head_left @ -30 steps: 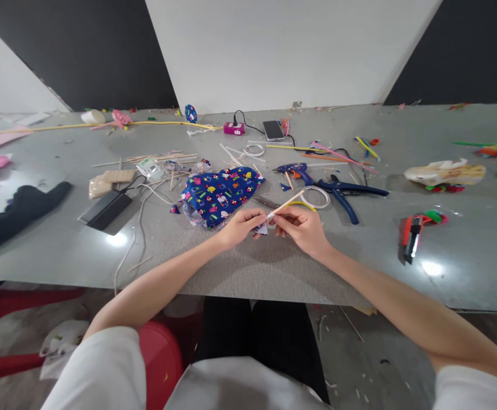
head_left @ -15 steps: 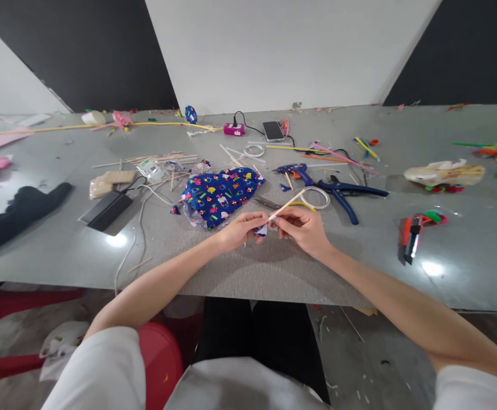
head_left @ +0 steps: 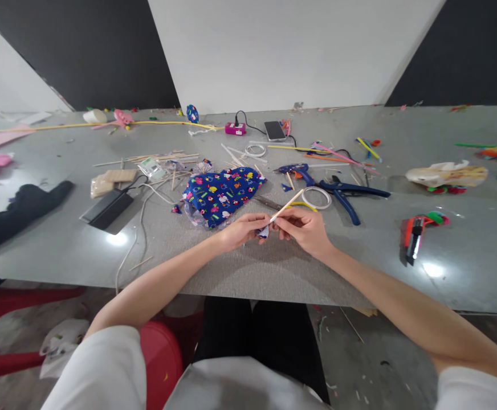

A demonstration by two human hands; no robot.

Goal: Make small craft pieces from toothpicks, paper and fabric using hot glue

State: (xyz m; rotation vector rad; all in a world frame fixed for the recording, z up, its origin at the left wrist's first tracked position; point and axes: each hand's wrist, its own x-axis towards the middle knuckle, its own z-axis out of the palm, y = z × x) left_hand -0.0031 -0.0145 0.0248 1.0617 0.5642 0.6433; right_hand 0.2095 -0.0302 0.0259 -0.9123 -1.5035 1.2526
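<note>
Both hands meet just above the table's front part. My left hand (head_left: 248, 229) is closed on a small piece of blue printed fabric (head_left: 264, 232), whose pale underside shows. Between the thumb and fingers of my right hand (head_left: 303, 229) is a thin wooden stick (head_left: 289, 204), slanting up and to the right. Its lower end is wrapped in something white, right at the left fingertips. Beyond the hands lies a larger blue patterned cloth (head_left: 223, 196). Scissors (head_left: 269, 203) with yellow handles and a white ring of tape (head_left: 317, 198) lie just past the fingers.
Behind the hands are a blue glue gun (head_left: 295, 170) and blue pliers (head_left: 346, 196). A box cutter (head_left: 413, 242) lies at right. On the left are a black adapter (head_left: 108, 210), a cable and wooden sticks (head_left: 158, 157). A phone (head_left: 275, 131) and pink power socket (head_left: 235, 129) stand farther back.
The hands stay together in almost the same place, still holding the stick and fabric. The stick's tilt has shifted very slightly; the whole view has moved a little.
</note>
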